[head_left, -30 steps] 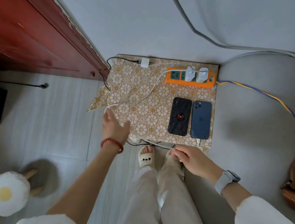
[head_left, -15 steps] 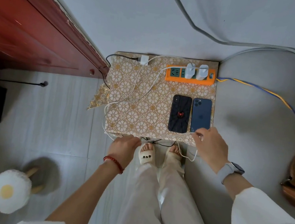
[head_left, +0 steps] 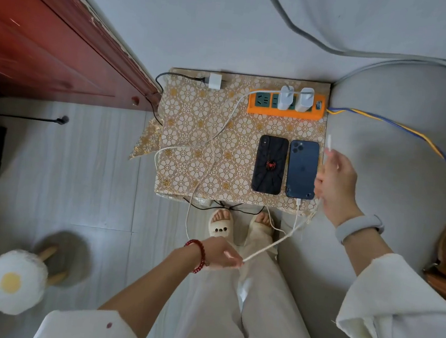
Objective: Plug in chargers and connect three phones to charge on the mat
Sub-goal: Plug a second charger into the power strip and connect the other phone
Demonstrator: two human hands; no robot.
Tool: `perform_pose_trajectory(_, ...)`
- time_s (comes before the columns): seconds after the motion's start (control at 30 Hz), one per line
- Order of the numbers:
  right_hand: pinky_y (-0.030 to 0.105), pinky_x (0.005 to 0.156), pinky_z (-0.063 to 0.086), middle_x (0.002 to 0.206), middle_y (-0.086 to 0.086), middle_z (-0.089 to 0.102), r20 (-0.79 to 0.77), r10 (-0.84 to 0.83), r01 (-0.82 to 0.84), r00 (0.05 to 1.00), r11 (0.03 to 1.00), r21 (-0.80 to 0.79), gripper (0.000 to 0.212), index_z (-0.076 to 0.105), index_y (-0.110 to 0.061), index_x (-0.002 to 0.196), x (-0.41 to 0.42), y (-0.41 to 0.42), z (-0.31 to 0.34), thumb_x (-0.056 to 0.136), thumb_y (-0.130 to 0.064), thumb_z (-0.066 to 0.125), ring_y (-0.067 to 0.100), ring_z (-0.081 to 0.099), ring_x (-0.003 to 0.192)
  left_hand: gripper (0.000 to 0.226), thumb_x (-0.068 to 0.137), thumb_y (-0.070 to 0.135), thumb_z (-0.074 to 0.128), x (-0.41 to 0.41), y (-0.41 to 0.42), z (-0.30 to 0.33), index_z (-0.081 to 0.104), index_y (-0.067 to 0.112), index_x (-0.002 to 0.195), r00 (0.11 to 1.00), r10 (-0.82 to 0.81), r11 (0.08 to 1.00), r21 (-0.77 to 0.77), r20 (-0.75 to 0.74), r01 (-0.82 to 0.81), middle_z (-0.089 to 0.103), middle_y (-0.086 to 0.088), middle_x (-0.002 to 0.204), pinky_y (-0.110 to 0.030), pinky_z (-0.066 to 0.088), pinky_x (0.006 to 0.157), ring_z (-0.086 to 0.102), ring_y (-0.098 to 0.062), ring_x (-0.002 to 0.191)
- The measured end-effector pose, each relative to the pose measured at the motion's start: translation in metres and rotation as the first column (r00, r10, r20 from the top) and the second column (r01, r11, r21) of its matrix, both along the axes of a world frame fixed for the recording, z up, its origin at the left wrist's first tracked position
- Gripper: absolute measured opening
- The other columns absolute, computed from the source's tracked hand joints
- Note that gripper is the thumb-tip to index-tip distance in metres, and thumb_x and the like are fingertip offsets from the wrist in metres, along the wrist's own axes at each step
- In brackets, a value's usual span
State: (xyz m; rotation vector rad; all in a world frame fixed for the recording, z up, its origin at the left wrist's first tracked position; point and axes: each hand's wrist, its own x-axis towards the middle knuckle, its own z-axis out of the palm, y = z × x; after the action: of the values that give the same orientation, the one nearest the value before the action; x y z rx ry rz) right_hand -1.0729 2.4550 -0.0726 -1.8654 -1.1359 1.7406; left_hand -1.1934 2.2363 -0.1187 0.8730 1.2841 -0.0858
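Observation:
A gold flower-patterned mat covers a low stand. At its back right lies an orange power strip with two white chargers plugged in. A third white charger lies loose at the back left. A black phone with a red spider and a dark blue phone lie side by side, the blue one with a white plug in its near end. My right hand holds a white cable's end up beside the blue phone. My left hand pinches the same white cable low over my legs.
A red wooden door stands at the left. A grey sofa borders the mat on the right, with yellow and blue wires across it. A fried-egg stool sits at the lower left. My slippered feet touch the stand's front.
My right hand rose from the mat's near edge to beside the blue phone, lifting the cable end. My left hand pulled back toward my legs, drawing the white cable taut.

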Motion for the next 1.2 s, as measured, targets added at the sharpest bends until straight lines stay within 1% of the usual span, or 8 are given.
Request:
perform_pose_trajectory(0.13,0.02,0.035,0.035,0.057,0.004,0.042,0.186,0.408,-0.403,0.894,0.913,-0.069,0.018,0.052,-0.005,0.104,0.009,-0.013,-0.015,0.096,-0.012,0.037,0.014,0.039,0.042,0.04,0.088,0.033,0.05,-0.002,0.021,-0.008,0.051,0.017,0.125,0.968,0.169,0.983,0.097,-0.184,-0.153,0.054,-0.007,0.131,-0.032,0.041,0.095,0.052,-0.023,0.116)
perform_pose_trajectory(0.43,0.033,0.066,0.046,0.091,0.011,0.054,0.208,0.307,-0.297,0.929,0.952,-0.08,0.017,0.049,-0.007,0.103,-0.003,-0.036,-0.072,0.096,-0.014,0.035,0.017,0.052,0.073,0.039,0.092,0.015,0.04,-0.015,0.087,-0.042,0.043,0.011,0.13,0.747,0.602,0.784,0.382,-0.281,-0.488,0.042,-0.012,0.138,-0.037,0.039,0.103,0.047,-0.025,0.121)
perform_pose_trajectory(0.53,0.021,0.053,0.034,0.091,0.004,0.05,0.26,0.352,-0.352,0.899,0.935,-0.048,0.017,0.05,-0.009,0.102,-0.007,-0.034,-0.086,0.096,-0.015,0.036,0.01,0.045,0.067,0.041,0.093,0.017,0.039,-0.006,0.102,-0.055,0.039,0.01,0.133,0.646,0.739,0.672,0.277,-0.191,-0.687,0.04,-0.009,0.14,-0.034,0.038,0.103,0.046,-0.024,0.122)
perform_pose_trajectory(0.67,0.033,0.069,0.042,0.103,0.006,0.053,0.21,0.408,-0.399,0.888,0.913,-0.089,0.017,0.051,-0.012,0.102,-0.009,-0.031,-0.095,0.096,-0.013,0.035,0.02,0.05,0.083,0.026,0.089,0.006,0.04,-0.001,0.124,-0.064,0.05,0.011,0.113,0.441,0.891,0.449,0.056,-0.107,-0.892,0.052,-0.008,0.109,-0.035,0.042,0.091,0.05,-0.024,0.101)
perform_pose_trajectory(0.83,0.032,0.091,0.036,0.139,0.016,0.043,0.274,0.387,-0.392,0.88,0.919,-0.039,0.022,0.052,0.001,0.105,-0.015,-0.029,-0.1,0.096,-0.009,0.034,0.031,0.044,0.122,0.034,0.085,0.002,0.041,0.009,0.139,-0.067,0.046,-0.002,0.118,0.446,0.874,0.473,0.131,-0.194,-0.871,0.056,-0.011,0.102,-0.037,0.049,0.08,0.054,-0.027,0.095)
perform_pose_trajectory(0.93,0.028,0.077,0.034,0.132,0.018,0.049,0.248,0.482,-0.484,0.84,0.873,-0.055,0.023,0.054,0.0,0.104,-0.019,-0.031,-0.103,0.096,-0.009,0.035,0.034,0.051,0.11,0.034,0.084,0.003,0.042,0.011,0.147,-0.067,0.05,-0.002,0.117,0.462,0.851,0.504,0.138,-0.251,-0.853,0.056,-0.023,0.117,-0.047,0.046,0.095,0.053,-0.038,0.109)
perform_pose_trajectory(1.07,0.03,0.075,0.037,0.104,0.006,0.05,0.158,0.333,-0.321,0.93,0.942,-0.097,0.022,0.053,-0.006,0.106,-0.017,-0.025,-0.1,0.096,-0.012,0.034,0.023,0.05,0.094,0.01,0.089,0.01,0.043,0.007,0.147,-0.062,0.052,0.006,0.087,0.46,0.865,0.49,0.137,-0.2,-0.861,0.054,-0.002,0.071,-0.028,0.044,0.065,0.052,-0.021,0.074)
perform_pose_trajectory(1.2,0.038,0.084,0.052,0.103,0.005,0.049,0.049,0.272,-0.256,0.961,0.944,-0.205,0.017,0.053,-0.008,0.103,-0.002,-0.014,-0.094,0.096,-0.012,0.038,0.016,0.05,0.093,0.015,0.089,0.012,0.047,0.01,0.139,-0.057,0.058,0.008,0.099,0.486,0.863,0.501,0.105,-0.137,-0.859,0.06,-0.006,0.084,-0.034,0.053,0.074,0.058,-0.021,0.081)
